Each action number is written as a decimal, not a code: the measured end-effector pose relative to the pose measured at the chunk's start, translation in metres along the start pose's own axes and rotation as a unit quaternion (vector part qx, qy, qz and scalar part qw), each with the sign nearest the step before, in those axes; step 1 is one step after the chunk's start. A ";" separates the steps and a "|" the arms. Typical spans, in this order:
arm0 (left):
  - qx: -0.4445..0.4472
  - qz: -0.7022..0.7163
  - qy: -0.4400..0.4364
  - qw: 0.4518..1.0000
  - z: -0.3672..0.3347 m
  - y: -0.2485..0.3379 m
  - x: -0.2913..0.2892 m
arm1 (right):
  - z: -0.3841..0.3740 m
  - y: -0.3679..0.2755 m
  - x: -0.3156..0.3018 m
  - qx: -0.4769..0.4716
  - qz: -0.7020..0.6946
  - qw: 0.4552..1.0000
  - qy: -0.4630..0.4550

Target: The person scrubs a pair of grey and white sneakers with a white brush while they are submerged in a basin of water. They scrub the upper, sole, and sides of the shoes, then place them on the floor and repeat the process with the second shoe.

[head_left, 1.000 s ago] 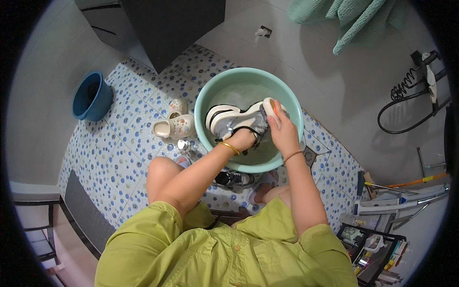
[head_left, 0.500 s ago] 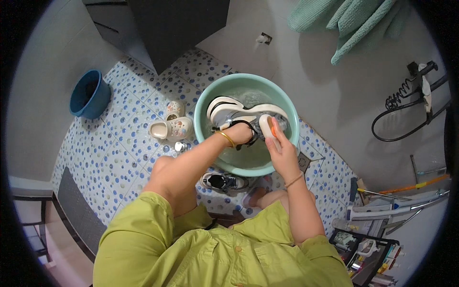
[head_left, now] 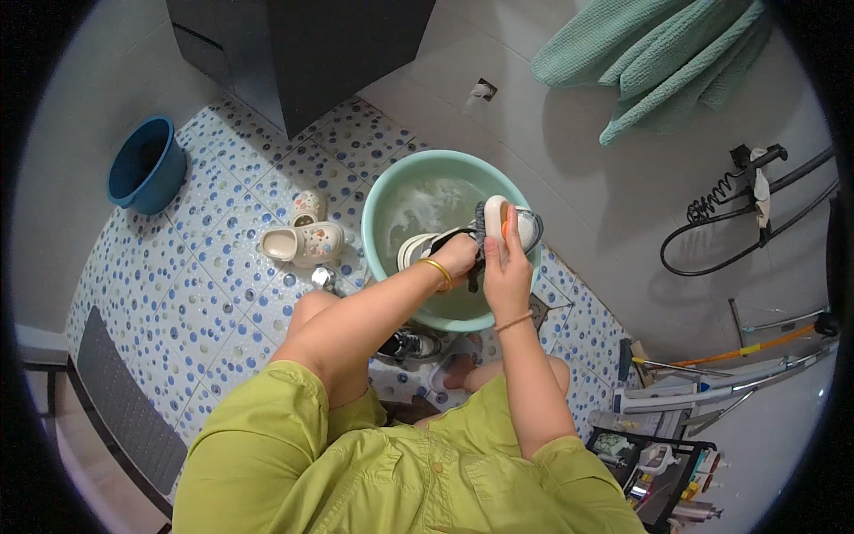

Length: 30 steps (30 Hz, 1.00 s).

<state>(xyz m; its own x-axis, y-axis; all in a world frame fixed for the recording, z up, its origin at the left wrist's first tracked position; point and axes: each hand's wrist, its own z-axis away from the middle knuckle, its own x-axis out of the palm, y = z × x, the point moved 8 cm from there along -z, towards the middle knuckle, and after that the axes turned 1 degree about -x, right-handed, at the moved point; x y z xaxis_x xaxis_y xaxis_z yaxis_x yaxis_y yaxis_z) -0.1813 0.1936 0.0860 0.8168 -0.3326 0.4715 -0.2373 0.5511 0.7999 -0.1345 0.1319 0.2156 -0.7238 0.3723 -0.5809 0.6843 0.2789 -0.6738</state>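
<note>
A round mint-green basin [head_left: 372,214] in front of me holds cloudy water with some suds. Over it, my left hand [head_left: 457,256] grips a wet sneaker [head_left: 531,231] by its dark opening. The sneaker's pale toe points right, above the basin's right rim, while the white heel sits lower in the basin. Wrapped around a white and orange scrub brush [head_left: 493,216], my right hand [head_left: 507,274] presses its dark bristles to the upper near the toe. My left fingers are partly hidden by the shoe.
Another sneaker [head_left: 416,344] stands on the dotted tile floor near my feet. Decorated cream clogs [head_left: 316,242] lie left of the basin, and a blue bucket [head_left: 147,182] stands farther left. At right are a wire rack [head_left: 649,467], handled tools and a black hose [head_left: 680,267].
The sneaker has been raised and turned: its side and sole edge lay across the basin, now its toe points right. The brush has moved with my right hand onto the toe area.
</note>
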 end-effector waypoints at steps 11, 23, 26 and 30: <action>-0.007 0.105 -0.047 0.993 0.040 0.024 0.030 | -0.022 0.021 -0.005 0.046 -0.039 0.996 0.059; 0.028 0.183 -0.022 0.982 0.028 0.037 0.014 | 0.017 -0.024 0.013 -0.074 0.143 0.986 0.042; 0.041 0.091 -0.010 0.995 0.054 0.059 0.019 | 0.011 -0.028 0.012 -0.088 0.166 0.981 0.057; 0.045 0.113 -0.014 0.993 0.060 0.068 0.019 | -0.004 -0.030 -0.004 -0.113 0.090 0.981 0.130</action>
<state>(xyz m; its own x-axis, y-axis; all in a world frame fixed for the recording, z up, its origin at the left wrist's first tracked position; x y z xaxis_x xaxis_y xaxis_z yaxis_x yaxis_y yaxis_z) -0.2135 0.1786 0.1720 0.7226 -0.2312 0.6514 -0.4591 0.5440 0.7024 -0.1519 0.1256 0.2400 -0.5619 0.6384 -0.5260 0.8227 0.3656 -0.4352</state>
